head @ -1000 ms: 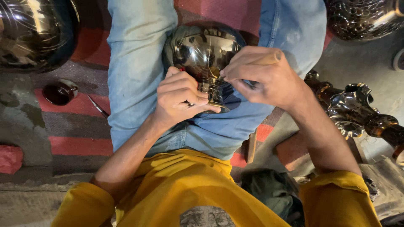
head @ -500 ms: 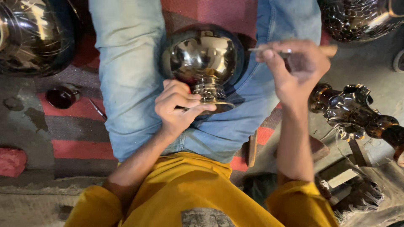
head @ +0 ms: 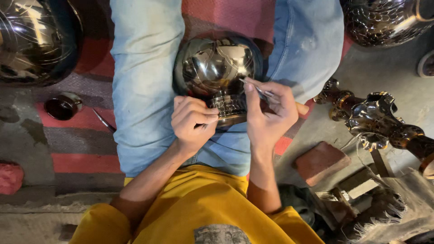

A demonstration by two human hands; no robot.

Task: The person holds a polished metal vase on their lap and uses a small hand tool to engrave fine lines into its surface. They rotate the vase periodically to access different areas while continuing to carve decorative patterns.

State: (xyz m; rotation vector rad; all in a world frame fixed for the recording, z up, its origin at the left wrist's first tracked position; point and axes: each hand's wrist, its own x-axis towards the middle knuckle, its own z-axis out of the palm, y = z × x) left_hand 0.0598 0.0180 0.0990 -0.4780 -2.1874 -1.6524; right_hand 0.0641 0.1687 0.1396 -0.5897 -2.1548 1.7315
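Note:
A shiny round metal vessel (head: 216,68) with a patterned foot lies between my jeans-clad legs (head: 140,86). My left hand (head: 193,121) grips the patterned foot of the vessel. My right hand (head: 270,118) holds a thin metal engraving tool (head: 256,87) with a wooden handle, its tip touching the vessel's lower right side.
A large polished metal pot (head: 34,38) sits at top left, another embossed one (head: 384,20) at top right. An ornate metal stem piece (head: 375,119) lies right. A small dark bowl (head: 62,106), a thin tool (head: 104,121), a brick (head: 320,161) and a red lump (head: 10,177) rest on the striped mat.
My right hand lifted away to the right with the tool, then came back down; the tool tip now touches the vessel. My left hand stays on the foot.

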